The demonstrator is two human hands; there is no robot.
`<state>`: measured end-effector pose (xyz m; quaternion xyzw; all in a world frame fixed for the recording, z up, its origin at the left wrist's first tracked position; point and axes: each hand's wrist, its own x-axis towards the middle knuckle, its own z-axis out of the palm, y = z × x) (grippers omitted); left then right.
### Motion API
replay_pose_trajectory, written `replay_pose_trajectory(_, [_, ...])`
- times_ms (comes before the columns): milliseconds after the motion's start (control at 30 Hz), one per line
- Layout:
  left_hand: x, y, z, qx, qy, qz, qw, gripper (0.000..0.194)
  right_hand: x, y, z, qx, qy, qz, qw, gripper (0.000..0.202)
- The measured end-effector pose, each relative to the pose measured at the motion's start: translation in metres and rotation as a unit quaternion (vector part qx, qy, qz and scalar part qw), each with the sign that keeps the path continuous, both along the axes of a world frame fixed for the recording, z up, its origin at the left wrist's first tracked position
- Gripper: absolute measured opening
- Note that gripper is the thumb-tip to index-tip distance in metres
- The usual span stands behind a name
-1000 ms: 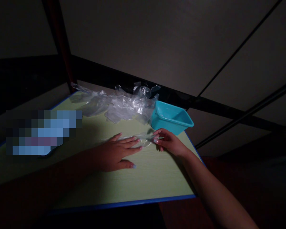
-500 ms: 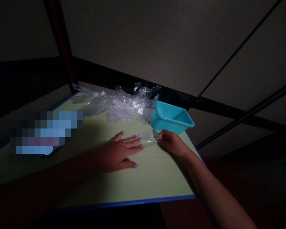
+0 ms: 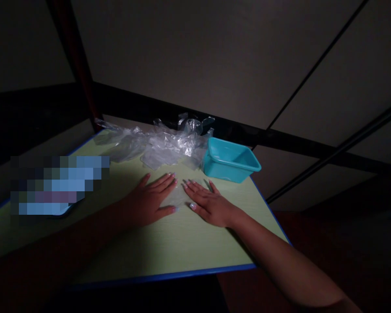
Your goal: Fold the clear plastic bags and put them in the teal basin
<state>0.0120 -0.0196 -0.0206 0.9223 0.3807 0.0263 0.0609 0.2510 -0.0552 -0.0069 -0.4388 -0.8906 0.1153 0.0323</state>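
1. The left hand [image 3: 150, 202], just left of the frame's center, lies palm down with its fingers extended and somewhat spread; it is clamped on nothing.
2. The right hand [image 3: 212, 206], just right of center, is likewise flat, palm down, fingers apart from the thumb and pinching nothing. The two hands stand near each other with a narrow gap between their fingertips.
3. A clear plastic piece [image 3: 178, 198] lies in that gap at the middle of the frame, partly under the fingers; its full outline cannot be told.
4. Beneath is a pale green table [image 3: 189, 245] with a blue edge.
5. Above the hands, at upper center, a crumpled heap of clear plastic [image 3: 166, 152] touches or nearly touches a teal bin [image 3: 231, 167] right of center.
6. At the left of the frame, a pixelated object [image 3: 60, 187] rests on the table.
7. Dark paneling [image 3: 215, 56] fills the top.
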Motion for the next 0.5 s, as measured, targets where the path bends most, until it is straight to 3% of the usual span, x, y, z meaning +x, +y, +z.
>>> replay_pose_trajectory(200, [-0.001,0.0,-0.003,0.023,0.017,0.011,1.0,0.072,0.013,0.007,0.001,-0.011,-0.055,-0.076,0.996,0.058])
replay_pose_trajectory(333, [0.002,0.007,0.004,0.041,-0.053,0.032,0.997,0.062,0.014,0.009,0.0,0.011,-0.051,-0.088,0.995,0.059])
replay_pose_trajectory(433, [-0.001,0.019,0.016,0.052,-0.179,0.109,0.976,0.052,0.013,0.009,0.001,0.019,-0.031,-0.061,0.998,0.06])
replay_pose_trajectory(500, [-0.007,0.028,0.026,0.017,-0.233,0.211,0.949,0.048,0.012,0.008,0.002,0.0,-0.023,-0.034,0.999,0.059])
